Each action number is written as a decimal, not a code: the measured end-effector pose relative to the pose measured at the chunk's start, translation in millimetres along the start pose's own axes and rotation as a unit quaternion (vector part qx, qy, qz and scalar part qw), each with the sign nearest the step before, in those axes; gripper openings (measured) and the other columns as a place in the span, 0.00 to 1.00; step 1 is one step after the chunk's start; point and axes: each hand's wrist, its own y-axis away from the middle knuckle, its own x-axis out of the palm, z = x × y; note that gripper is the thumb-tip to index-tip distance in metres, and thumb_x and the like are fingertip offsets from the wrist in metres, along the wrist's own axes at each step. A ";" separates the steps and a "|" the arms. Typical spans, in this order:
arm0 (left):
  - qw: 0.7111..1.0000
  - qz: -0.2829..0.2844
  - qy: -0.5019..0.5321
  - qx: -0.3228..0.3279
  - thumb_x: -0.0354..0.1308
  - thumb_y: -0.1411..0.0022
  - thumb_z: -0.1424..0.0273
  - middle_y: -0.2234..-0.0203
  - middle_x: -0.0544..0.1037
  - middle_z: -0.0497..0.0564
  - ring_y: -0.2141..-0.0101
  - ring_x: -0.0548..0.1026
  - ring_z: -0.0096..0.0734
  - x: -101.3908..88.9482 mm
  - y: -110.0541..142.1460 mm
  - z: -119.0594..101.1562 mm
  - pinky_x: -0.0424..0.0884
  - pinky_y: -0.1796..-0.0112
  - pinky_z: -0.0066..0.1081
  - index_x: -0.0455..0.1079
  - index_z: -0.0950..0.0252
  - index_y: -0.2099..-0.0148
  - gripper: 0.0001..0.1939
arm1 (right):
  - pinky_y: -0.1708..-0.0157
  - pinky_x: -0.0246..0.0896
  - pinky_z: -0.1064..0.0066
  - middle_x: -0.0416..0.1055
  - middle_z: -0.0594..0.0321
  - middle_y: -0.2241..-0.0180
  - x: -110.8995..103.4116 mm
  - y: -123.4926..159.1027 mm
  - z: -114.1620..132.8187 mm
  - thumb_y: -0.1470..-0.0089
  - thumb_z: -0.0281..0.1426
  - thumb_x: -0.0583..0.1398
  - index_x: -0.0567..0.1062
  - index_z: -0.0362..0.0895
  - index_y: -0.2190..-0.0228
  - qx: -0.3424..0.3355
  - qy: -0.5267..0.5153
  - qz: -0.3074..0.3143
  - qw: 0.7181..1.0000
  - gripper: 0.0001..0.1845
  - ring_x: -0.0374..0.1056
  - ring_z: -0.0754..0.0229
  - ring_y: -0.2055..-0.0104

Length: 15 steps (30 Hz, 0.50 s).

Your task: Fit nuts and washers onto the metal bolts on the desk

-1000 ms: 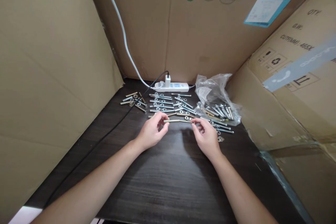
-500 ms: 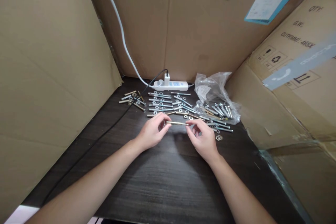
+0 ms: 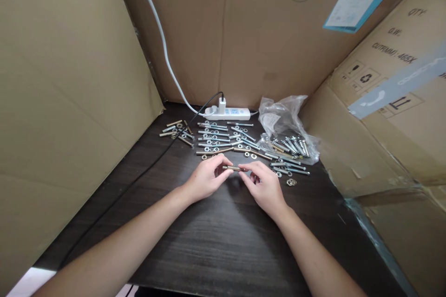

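Note:
Between both hands, just above the table, an expansion bolt [image 3: 234, 168] lies nearly level, with a brassy sleeve around its shank. My left hand [image 3: 208, 177] pinches its left end with thumb and fingertips. The right end is closed in the fingertips of my right hand [image 3: 264, 184], which hide that tip. Beyond my hands, several silver bolts [image 3: 213, 139] lie in rows with nuts and washers between them. Brassy bolts [image 3: 252, 152] lie nearest behind my fingers. A small group of washers [image 3: 291, 182] rests right of my right hand.
A loose pile of bolts and sleeves [image 3: 177, 133] lies at the left. A clear plastic bag [image 3: 283, 118] with bolts sits at the back right. A white power strip [image 3: 237, 114] stands behind; its black cable [image 3: 139, 175] crosses the table. Cardboard boxes [image 3: 195, 46] wall three sides.
My hands have come closer together, and less of the bolt shows between them. My right hand has shifted left, my left hand slightly right. The view has moved a little.

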 end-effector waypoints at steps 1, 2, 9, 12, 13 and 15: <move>1.000 -0.001 0.023 -0.007 0.55 0.39 0.67 0.71 0.72 0.47 0.73 0.67 0.25 1.3 0.0 -1.7 0.64 0.71 0.25 0.68 0.65 0.60 0.07 | 0.72 0.61 0.70 0.72 0.61 0.66 0.2 0.1 0.6 0.45 0.31 0.58 0.76 0.47 0.61 0.002 -0.001 0.003 1.000 0.10 0.63 0.64 0.76; 0.999 -0.002 0.049 -0.016 0.55 0.39 0.68 0.71 0.72 0.47 0.72 0.67 0.25 2.9 0.0 -3.2 0.64 0.70 0.25 0.68 0.65 0.60 0.07 | 0.72 0.61 0.70 0.72 0.60 0.66 0.7 0.3 1.2 0.44 0.31 0.58 0.76 0.46 0.61 0.004 -0.004 0.007 1.000 0.10 0.63 0.64 0.76; 0.976 0.066 0.201 -0.058 0.54 0.39 0.66 0.64 0.68 0.47 0.66 0.69 0.26 13.0 1.3 -4.7 0.67 0.64 0.26 0.61 0.64 0.55 0.11 | 0.76 0.58 0.73 0.72 0.62 0.68 10.2 2.6 1.8 0.46 0.30 0.58 0.75 0.45 0.63 0.032 -0.092 0.025 0.995 0.08 0.63 0.65 0.75; 0.983 0.099 0.148 -0.036 0.49 0.35 0.65 0.64 0.68 0.47 0.64 0.68 0.27 12.5 2.8 -7.1 0.66 0.62 0.27 0.61 0.63 0.56 0.08 | 0.77 0.57 0.73 0.72 0.62 0.68 14.2 4.3 4.0 0.46 0.30 0.58 0.75 0.44 0.64 0.037 -0.114 0.027 0.992 0.08 0.62 0.65 0.76; 0.989 0.099 0.107 -0.028 0.47 0.34 0.65 0.65 0.68 0.46 0.64 0.68 0.27 11.8 3.5 -8.3 0.65 0.62 0.28 0.61 0.63 0.58 0.08 | 0.76 0.57 0.73 0.72 0.62 0.68 15.0 4.9 5.4 0.46 0.29 0.58 0.75 0.44 0.64 0.034 -0.114 0.028 0.992 0.07 0.62 0.65 0.75; 0.996 0.092 -0.008 -0.019 0.43 0.32 0.63 0.69 0.68 0.46 0.66 0.67 0.28 10.3 4.6 -10.5 0.63 0.64 0.29 0.62 0.63 0.62 0.11 | 0.75 0.58 0.73 0.72 0.61 0.67 15.9 6.2 8.5 0.46 0.29 0.57 0.75 0.44 0.64 0.022 -0.109 0.034 0.993 0.07 0.62 0.65 0.75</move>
